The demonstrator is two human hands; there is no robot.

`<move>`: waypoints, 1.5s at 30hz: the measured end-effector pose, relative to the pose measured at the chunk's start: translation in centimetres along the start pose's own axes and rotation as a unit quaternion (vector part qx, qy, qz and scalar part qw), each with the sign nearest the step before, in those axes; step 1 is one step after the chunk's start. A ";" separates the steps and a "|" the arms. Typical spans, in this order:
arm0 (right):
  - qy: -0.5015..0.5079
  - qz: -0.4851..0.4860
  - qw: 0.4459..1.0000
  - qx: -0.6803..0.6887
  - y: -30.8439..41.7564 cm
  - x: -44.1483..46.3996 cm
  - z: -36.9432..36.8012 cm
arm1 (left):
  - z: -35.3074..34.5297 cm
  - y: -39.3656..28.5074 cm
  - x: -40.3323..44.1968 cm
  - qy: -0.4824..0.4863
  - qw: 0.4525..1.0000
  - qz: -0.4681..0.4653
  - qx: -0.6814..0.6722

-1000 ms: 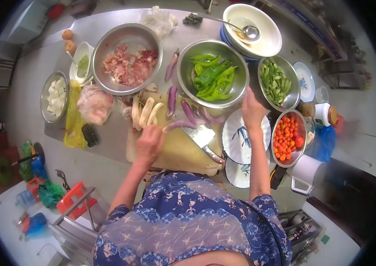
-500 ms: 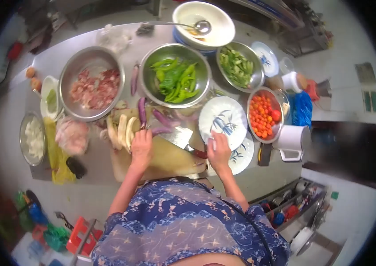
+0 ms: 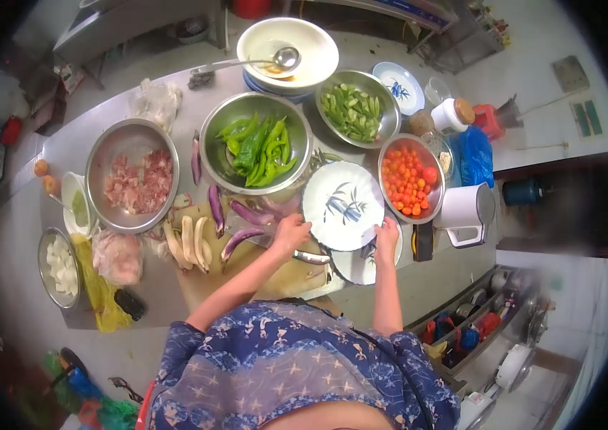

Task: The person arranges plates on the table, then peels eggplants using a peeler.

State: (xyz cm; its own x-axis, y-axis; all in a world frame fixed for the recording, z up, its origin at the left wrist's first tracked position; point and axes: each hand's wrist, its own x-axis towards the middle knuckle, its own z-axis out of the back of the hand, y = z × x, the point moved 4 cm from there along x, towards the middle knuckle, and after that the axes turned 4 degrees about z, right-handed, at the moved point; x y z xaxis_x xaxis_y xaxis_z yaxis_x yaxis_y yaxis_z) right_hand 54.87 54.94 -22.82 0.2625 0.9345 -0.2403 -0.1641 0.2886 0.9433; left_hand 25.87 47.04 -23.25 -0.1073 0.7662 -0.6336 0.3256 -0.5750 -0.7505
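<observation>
A white plate with a blue bamboo design (image 3: 344,206) lies between my hands, overlapping a second patterned plate (image 3: 355,266). My right hand (image 3: 386,238) is closed on its lower right rim. At its left rim is my left hand (image 3: 292,233), fingers bent together at the edge. Below the left hand, a knife (image 3: 311,257) rests on the yellowish cutting board (image 3: 275,279). Peeled eggplants (image 3: 189,242) lie at the board's left, with purple eggplants (image 3: 239,242) beside them.
Steel bowls hold green peppers (image 3: 257,150), cut green vegetables (image 3: 353,111), red tomatoes (image 3: 409,177), raw meat (image 3: 139,183) and white chunks (image 3: 62,265). A white bowl with a ladle (image 3: 318,43) stands at the back. A white pitcher (image 3: 462,208) is at the right.
My left hand has left the eggplants and moved right to the plate. My right hand has shifted to the plate's lower right rim. The whole view has turned.
</observation>
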 end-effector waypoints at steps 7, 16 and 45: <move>0.058 -0.049 0.994 0.073 -1.0 0.7 1.0 | -1.5 -0.3 0.3 -0.102 0.992 -0.007 0.069; 0.166 -0.091 0.974 0.127 5.0 -6.6 -1.9 | 4.0 -2.3 -8.3 -0.042 0.985 -0.143 -0.087; 0.159 0.212 0.877 -0.400 5.7 0.4 5.0 | 33.1 31.1 -36.6 -0.410 0.708 -0.221 -0.530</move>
State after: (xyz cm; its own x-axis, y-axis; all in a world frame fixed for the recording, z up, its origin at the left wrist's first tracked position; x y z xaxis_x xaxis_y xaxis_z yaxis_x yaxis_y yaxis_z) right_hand 58.80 55.96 -16.37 -0.2414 0.9671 -0.0797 -0.8313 -0.1637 0.5312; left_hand 8.79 -8.38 -29.65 -0.7873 0.1288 -0.6029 0.5651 0.5418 -0.6222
